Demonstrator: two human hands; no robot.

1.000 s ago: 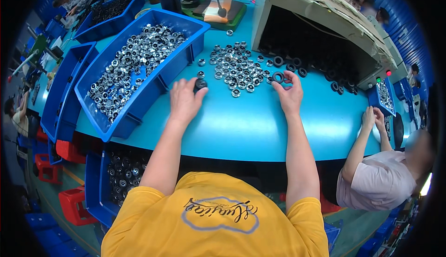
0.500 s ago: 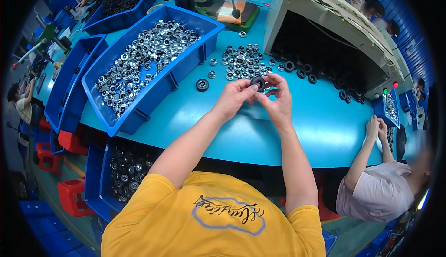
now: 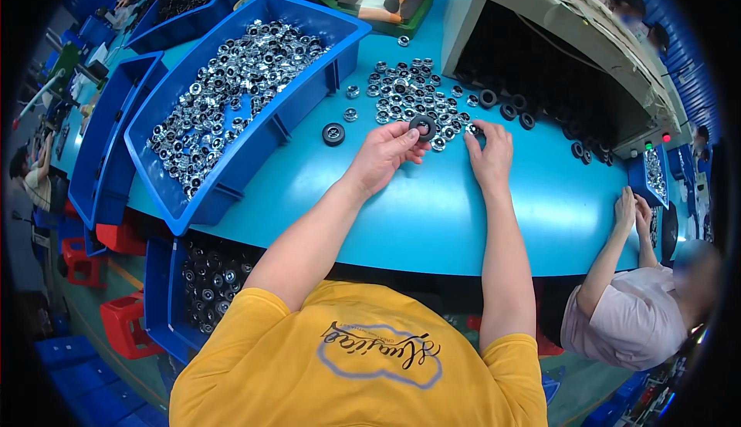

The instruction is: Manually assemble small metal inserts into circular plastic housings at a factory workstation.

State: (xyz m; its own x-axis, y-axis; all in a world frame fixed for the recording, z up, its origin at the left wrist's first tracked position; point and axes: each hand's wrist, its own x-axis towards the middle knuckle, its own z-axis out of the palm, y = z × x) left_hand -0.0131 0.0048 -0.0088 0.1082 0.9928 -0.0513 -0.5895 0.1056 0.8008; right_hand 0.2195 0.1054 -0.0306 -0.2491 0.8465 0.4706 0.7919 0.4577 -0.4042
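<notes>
My left hand (image 3: 384, 155) pinches a small black rubber tyre (image 3: 430, 121) between thumb and fingers, its open hole showing. At the near right edge of a loose group of shiny silver wheel hubs (image 3: 409, 91), my right hand (image 3: 492, 157) has its thumb and fingertips closed on one silver hub (image 3: 472, 129), partly covered by the fingers. A black tyre with a hub inside (image 3: 333, 134) lies on the blue-green table, left of my left hand.
A large blue bin (image 3: 239, 153) of silver hubs stands at the left. Several black tyres (image 3: 527, 121) lie before a dark-mouthed pale machine (image 3: 471, 10) at the right. Below the table edge is another bin (image 3: 158, 296) of dark wheels. A co-worker (image 3: 629, 311) sits at the right.
My hands have parted. The right one has moved right and taken hold of a hub at the group's edge; the left still holds the tyre, slightly farther left.
</notes>
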